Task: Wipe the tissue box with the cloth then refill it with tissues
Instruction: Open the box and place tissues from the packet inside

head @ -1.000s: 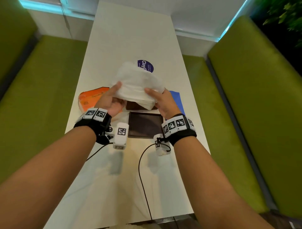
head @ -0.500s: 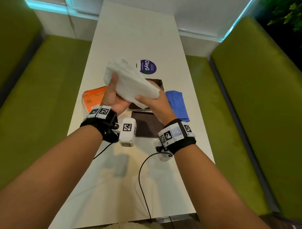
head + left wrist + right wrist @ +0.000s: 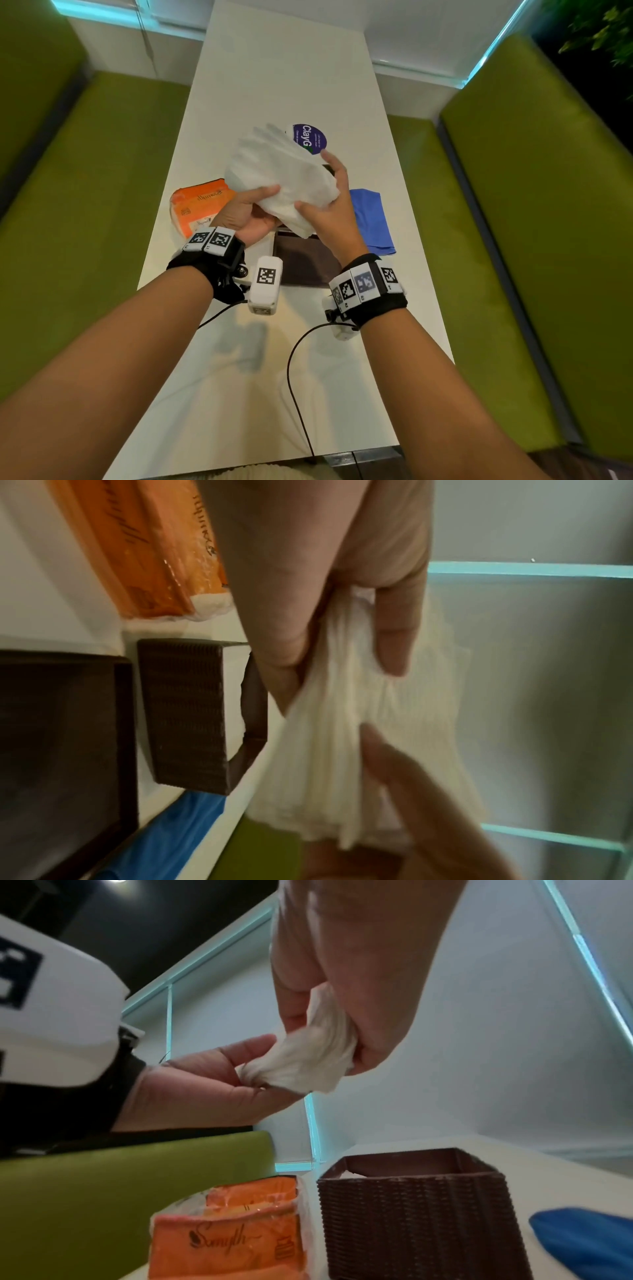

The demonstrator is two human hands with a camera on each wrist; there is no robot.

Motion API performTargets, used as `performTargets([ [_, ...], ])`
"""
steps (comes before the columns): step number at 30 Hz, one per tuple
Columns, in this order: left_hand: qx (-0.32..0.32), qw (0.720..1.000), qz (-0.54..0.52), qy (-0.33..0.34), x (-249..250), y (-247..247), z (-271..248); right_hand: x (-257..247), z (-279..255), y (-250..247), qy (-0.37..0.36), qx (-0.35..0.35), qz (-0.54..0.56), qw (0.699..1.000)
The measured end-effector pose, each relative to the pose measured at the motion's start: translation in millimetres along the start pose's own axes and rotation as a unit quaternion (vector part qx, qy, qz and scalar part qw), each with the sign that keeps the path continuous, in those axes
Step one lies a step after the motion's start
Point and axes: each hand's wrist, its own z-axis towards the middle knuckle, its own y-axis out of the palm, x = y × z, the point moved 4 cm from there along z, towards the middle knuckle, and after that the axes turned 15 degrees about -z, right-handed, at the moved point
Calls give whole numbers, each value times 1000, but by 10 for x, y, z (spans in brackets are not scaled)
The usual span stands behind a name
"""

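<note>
From the head, the left hand (image 3: 251,214) and right hand (image 3: 330,209) both clutch a soft fanned stack of tissues (image 3: 281,171) above the table (image 3: 274,68). At the right wrist, the ribbed brown tissue box (image 3: 416,1218) stands open below, between orange pack (image 3: 226,1231) and blue cloth (image 3: 582,1240).

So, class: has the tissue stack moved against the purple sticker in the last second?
Yes. The tissue stack has tilted and shifted left, uncovering more of the sticker.

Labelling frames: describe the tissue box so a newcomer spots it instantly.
On the long white table between green benches, look past the hands, between the orange tissue packet and the blue cloth. The open-topped brown woven-textured square box is the only dark upright container; its flat lid lies nearer.
</note>
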Motion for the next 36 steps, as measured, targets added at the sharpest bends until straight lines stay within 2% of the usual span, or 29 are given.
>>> performTargets([
  [3, 30, 999, 21, -2, -6, -41, -27, -68, -5, -20, -52, 38, -95, 993],
  [6, 54, 998, 26, 17, -15, -73, -63, -88, 22, -30, -39, 70, -151, 985],
  [9, 45, 999, -1, 27, -40, -79, -85, -114, 35, -4, -27, 95, -160, 982],
  [13, 37, 996, -64, 42, -60, -101, -85, -53, 30, 74, -3, 93, -152, 984],
  [16, 47, 996, -68, 34, -70, -112, -71, -66, -3, 126, -30, 59, -225, 972],
  [17, 53, 996, -65, 36, -63, -110, -68, -40, -1, 135, -24, 50, -217, 975],
  [20, 63, 994, -83, 38, -40, -173, -10, 110, 32, 88, 90, 59, -56, 993],
  [23, 75, 996, -51, 12, -86, -173, 33, 372, 100, 66, 216, 24, 81, 973],
  [25, 110, 994, -15, 9, -74, -197, 101, 512, 168, 14, 254, -7, 99, 962],
  [28, 159, 985, 63, 1, 52, -242, 261, 628, 344, -152, 256, -34, 7, 966],
  [30, 191, 968, 163, 17, 166, -270, 405, 684, 481, -242, 287, -59, 6, 956],
  [32, 215, 927, 306, 36, 224, -242, 536, 727, 632, -334, 316, -55, 14, 947],
  [33, 219, 896, 384, 45, 237, -203, 599, 748, 710, -375, 322, -46, 8, 946],
  [36, 235, 776, 580, 81, 255, -81, 775, 771, 943, -425, 309, -54, -8, 949],
])
